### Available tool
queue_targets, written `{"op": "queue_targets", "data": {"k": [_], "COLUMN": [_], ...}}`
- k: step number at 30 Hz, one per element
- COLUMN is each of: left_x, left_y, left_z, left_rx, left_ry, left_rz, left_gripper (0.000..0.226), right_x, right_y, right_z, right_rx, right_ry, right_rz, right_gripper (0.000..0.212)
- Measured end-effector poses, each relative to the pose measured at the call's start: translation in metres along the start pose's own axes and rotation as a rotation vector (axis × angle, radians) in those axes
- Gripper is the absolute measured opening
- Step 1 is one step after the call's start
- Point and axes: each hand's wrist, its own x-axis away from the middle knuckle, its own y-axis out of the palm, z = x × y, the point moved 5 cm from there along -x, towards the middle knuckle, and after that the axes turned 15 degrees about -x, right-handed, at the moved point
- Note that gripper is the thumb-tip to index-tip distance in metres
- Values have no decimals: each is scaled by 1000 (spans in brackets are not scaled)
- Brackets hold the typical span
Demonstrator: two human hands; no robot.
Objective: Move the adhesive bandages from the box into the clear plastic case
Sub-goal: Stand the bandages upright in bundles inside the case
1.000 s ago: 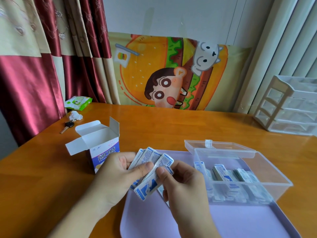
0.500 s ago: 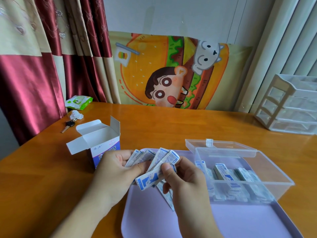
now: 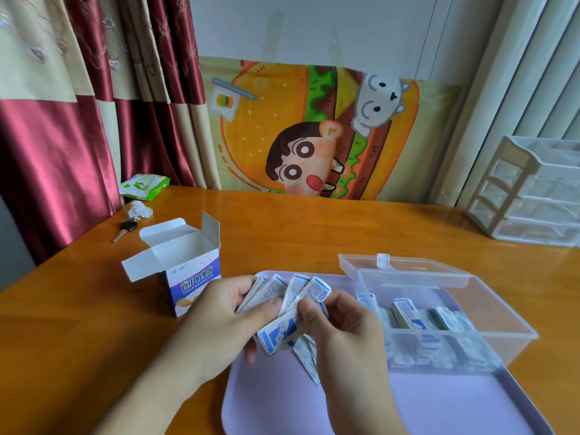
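Both hands [image 3: 282, 321] gripping fanned bandages [image 3: 293, 301], above tray [image 3: 439, 409]

Wooden bench [image 3: 314, 233], orange-brown, glossy. Directly on it: open bandage box [image 3: 185, 271], upright, top flaps raised, left of centre; lilac tray [image 3: 439, 403] at the near edge, just right of the box. Far-left corner: green wet-wipe pack [image 3: 145, 186]; nearer, a crumpled white tissue [image 3: 140, 210] touching a key [image 3: 125, 230] with a black head. Far-right: clear plastic drawer unit [image 3: 533, 196], several tiers, well apart from the tray. Cartoon burger cloth [image 3: 314, 127] hangs at the back edge of the bench
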Motion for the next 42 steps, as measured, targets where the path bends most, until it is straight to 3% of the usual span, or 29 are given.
{"op": "queue_targets", "data": {"k": [4,10,15,21,28,34,38,42], "left_x": [1,2,1,2,3,3,2,2], "left_y": [-1,-6,-5,-2,-6,-5,-3,-5], "left_z": [1,2,3,3,3,5,6,5], "left_rx": [20,-18,30,18,24,42,54,35], "left_ry": [-21,12,1,-34,-50,-53,-54,-31], "left_rz": [11,107,63,15,81,18,14,58], "left_gripper": [28,14,10,30,12,19,29,21], "right_x": [-1,1,3,1,0,1,0,1], "right_y": [-2,4,7,3,3,8,3,6], "right_z": [0,-5,-6,1,2,3,1,-1], "right_rx": [-5,26,-21,34,1,10,18,13], "right_ry": [-12,-49,4,-37,-25,114,76,37], "right_rz": [44,-51,-98,-34,-7,-115,-77,-111], "right_gripper": [19,21,19,18,20,17,15,14]}}
